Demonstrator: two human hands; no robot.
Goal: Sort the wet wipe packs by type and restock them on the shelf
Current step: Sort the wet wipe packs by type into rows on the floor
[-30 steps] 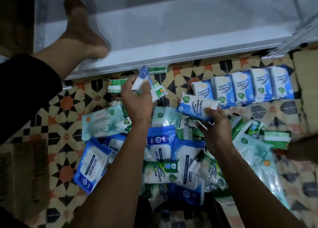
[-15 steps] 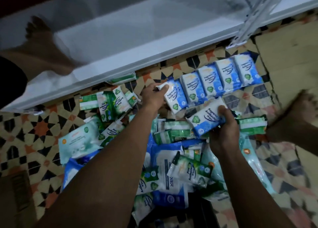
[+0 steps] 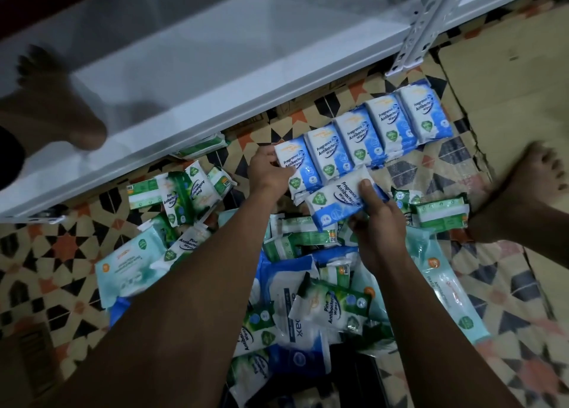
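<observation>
A blurred bare foot (image 3: pixel 58 105) lay on the white metal shelf (image 3: pixel 215 78), which the top and left edges cut off. Another blurred foot (image 3: pixel 529 189) ran off the right edge. The forearms hid much of the heap of green and blue plastic wet wipe packs (image 3: pixel 308 299); small print on them was unreadable.

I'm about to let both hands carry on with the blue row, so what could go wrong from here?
1. The left hand grips the end pack of the blue row; a push could knock the upright packs over.
2. The right hand holds a blue pack over the mixed pile; a drop would unsort it.
3. The right foot is close to the row.
</observation>
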